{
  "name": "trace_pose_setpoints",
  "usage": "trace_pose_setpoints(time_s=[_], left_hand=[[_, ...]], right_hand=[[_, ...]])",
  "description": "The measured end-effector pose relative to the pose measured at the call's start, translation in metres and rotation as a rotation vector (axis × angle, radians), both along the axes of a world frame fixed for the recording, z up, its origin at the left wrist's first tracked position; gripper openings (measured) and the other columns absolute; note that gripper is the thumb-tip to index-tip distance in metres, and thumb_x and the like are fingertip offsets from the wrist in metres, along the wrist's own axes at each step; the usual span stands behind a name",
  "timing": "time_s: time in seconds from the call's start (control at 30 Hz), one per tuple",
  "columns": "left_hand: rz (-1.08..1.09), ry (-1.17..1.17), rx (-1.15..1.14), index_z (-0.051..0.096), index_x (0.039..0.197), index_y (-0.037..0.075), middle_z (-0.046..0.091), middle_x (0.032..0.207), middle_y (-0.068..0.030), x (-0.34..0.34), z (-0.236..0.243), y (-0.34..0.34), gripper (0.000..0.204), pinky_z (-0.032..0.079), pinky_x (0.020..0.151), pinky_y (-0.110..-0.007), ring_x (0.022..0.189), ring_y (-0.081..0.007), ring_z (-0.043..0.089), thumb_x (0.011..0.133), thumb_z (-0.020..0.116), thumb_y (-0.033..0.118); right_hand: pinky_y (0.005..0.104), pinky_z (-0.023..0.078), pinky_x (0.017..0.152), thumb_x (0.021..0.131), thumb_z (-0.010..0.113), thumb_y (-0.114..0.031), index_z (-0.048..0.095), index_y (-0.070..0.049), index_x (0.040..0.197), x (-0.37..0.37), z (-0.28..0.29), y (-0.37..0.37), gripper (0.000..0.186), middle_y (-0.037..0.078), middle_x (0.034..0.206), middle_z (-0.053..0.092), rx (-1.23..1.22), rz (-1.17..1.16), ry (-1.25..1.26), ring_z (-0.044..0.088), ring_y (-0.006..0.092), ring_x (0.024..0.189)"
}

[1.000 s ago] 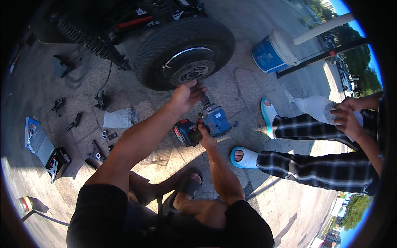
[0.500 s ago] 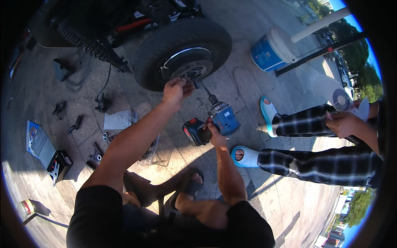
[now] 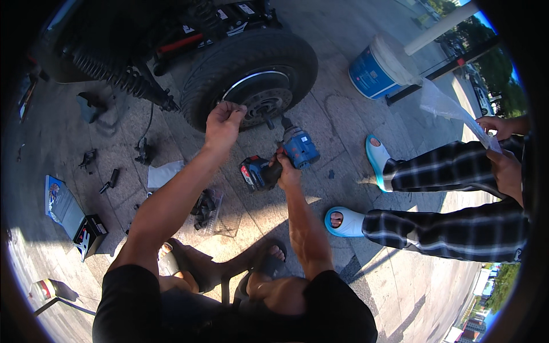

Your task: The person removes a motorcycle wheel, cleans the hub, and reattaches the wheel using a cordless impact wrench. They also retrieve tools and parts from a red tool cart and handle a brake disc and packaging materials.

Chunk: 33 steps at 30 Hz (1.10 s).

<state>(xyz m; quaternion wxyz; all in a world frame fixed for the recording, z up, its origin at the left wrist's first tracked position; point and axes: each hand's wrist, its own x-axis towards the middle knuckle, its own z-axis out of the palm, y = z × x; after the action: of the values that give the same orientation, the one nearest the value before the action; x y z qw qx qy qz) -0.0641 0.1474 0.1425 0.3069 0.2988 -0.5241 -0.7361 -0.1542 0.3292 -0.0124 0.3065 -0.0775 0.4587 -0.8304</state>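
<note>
My right hand [image 3: 289, 173] is wrapped round the grip of a blue cordless drill [image 3: 301, 147] with a red-and-black battery. Its nose points at the hub of a wheel with a black tyre [image 3: 200, 86]. A brake disc [image 3: 250, 119] with holes sits on the wheel's near face, and a short dark shaft sticks out of its centre. Beside the disc's left edge is my left hand [image 3: 222, 124], its fingers pinched together. Whatever they hold, if anything, is too small to make out.
A coil-spring shock absorber [image 3: 117, 80] hangs left of the wheel. On the paving lie an open box [image 3: 90, 231], a plastic tray of dark parts [image 3: 209, 208] and a white bag [image 3: 164, 174]. A bucket [image 3: 372, 71] stands right; a person in checked trousers [image 3: 452, 166] holds clear wrap [image 3: 457, 108].
My left hand has moved left and up, away from the hub. The drill has shifted slightly left and up. The other person's hands and the clear wrap have moved up and to the right.
</note>
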Motion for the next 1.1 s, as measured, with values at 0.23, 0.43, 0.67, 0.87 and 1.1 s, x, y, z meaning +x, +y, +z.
trace_pose_setpoints(time_s=[0.23, 0.43, 0.67, 0.87, 1.1], left_hand=[[0.21, 0.049, -0.751, 0.062, 0.096, -0.001, 0.06, 0.074, -0.0011, 0.001, 0.079, -0.051, 0.023, 0.042, 0.06, -0.022, 0.064, -0.0073, 0.05, 0.084, 0.068, 0.019], [0.277, -0.292, -1.603, 0.065, 0.106, 0.001, 0.064, 0.093, -0.0128, -0.044, 0.104, -0.092, 0.05, 0.046, 0.079, -0.037, 0.085, -0.0258, 0.058, 0.079, 0.068, 0.043], [-0.03, -0.863, -1.803, 0.06, 0.117, 0.001, 0.059, 0.118, -0.0194, -0.089, 0.106, -0.096, 0.09, 0.041, 0.098, -0.045, 0.114, -0.0357, 0.053, 0.065, 0.062, 0.074], [-0.125, -0.855, -1.771, 0.058, 0.118, 0.0, 0.059, 0.119, -0.0191, -0.098, 0.104, -0.105, 0.092, 0.042, 0.097, -0.044, 0.113, -0.0348, 0.055, 0.061, 0.066, 0.071], [-0.109, -0.771, -1.775, 0.058, 0.118, -0.001, 0.059, 0.118, -0.0177, -0.097, 0.097, -0.109, 0.092, 0.044, 0.096, -0.043, 0.112, -0.032, 0.056, 0.059, 0.068, 0.068]], right_hand=[[0.0333, 0.051, 0.063, 0.082, 0.056, -0.002, 0.056, -0.001, 0.105, 0.002, -0.005, 0.0, 0.023, 0.008, 0.079, 0.057, -0.021, -0.023, 0.003, 0.059, 0.0203, 0.07], [0.0313, 0.05, 0.06, 0.082, 0.056, 0.006, 0.056, -0.002, 0.094, 0.001, -0.012, 0.002, 0.015, 0.008, 0.085, 0.057, -0.002, -0.007, -0.078, 0.059, 0.0187, 0.069], [0.0316, 0.05, 0.064, 0.083, 0.058, -0.001, 0.055, 0.001, 0.111, 0.0, -0.016, 0.002, 0.028, 0.009, 0.084, 0.059, 0.04, 0.041, 0.109, 0.059, 0.0191, 0.071], [0.0315, 0.05, 0.064, 0.083, 0.059, -0.001, 0.057, -0.001, 0.108, -0.002, -0.011, -0.001, 0.025, 0.008, 0.086, 0.059, -0.038, 0.054, 0.062, 0.058, 0.0176, 0.071], [0.0332, 0.05, 0.065, 0.087, 0.059, -0.003, 0.056, -0.004, 0.106, -0.003, -0.015, -0.002, 0.019, 0.006, 0.087, 0.059, 0.214, 0.068, 0.279, 0.057, 0.0168, 0.069]])
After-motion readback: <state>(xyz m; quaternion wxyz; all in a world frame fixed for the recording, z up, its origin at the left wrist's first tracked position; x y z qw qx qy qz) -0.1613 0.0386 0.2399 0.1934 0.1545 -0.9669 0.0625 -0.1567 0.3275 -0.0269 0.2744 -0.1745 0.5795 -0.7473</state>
